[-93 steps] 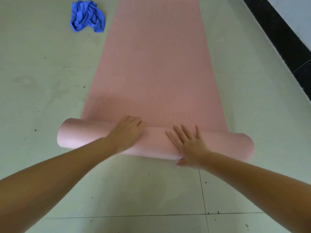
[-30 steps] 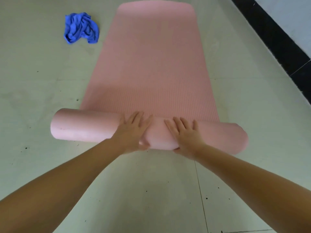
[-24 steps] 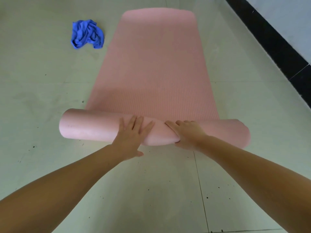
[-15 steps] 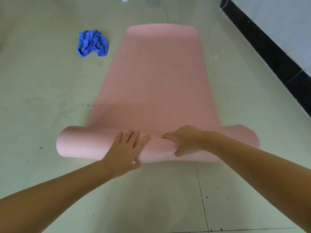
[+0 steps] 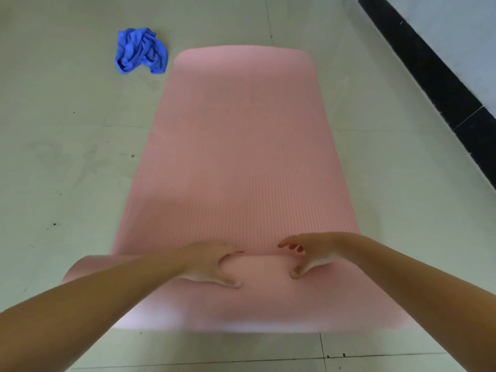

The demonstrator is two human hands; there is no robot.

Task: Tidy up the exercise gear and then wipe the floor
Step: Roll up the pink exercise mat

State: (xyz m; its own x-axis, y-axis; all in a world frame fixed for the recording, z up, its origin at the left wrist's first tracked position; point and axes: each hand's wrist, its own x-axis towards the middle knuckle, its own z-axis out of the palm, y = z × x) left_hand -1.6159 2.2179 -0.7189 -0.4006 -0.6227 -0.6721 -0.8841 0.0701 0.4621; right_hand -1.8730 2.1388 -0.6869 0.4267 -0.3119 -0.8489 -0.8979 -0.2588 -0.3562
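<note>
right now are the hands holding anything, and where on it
Both hands, left and right, grip the pink mat at the middle of its rolled part, fingers over the top, thumbs on the near side.

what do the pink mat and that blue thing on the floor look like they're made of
The pink mat looks like soft foam, matte with fine lengthwise ribs; the thick roll dents under the left hand. The blue cloth looks like soft fabric, perhaps microfibre, judging by its crumpled folds.
</note>
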